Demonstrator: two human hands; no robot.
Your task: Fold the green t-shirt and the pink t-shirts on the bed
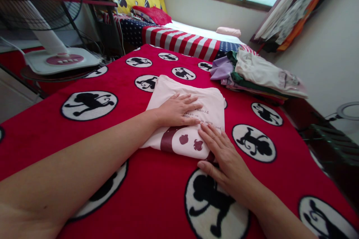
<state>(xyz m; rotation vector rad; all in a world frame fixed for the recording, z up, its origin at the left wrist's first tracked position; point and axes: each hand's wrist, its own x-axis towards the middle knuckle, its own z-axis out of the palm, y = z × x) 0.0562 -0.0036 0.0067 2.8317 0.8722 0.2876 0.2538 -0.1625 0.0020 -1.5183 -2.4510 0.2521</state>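
A pale pink T-shirt (193,91), folded into a rough rectangle, lies on the red blanket (157,190) with its dark red print and lettering facing up. My left hand (179,110) rests flat across its middle, fingers stretched to the right and covering part of the lettering. At the near right corner, my right hand (221,149) lies with its fingers on the shirt and its thumb apart, over the blanket. Neither hand grips the cloth.
Several folded clothes (263,71) are stacked at the bed's far right. A white fan (61,59) stands on a round stool at left. Behind, another bed (182,41) has striped bedding under a window. Clothes (297,11) hang at the upper right, above a dark rack (331,142).
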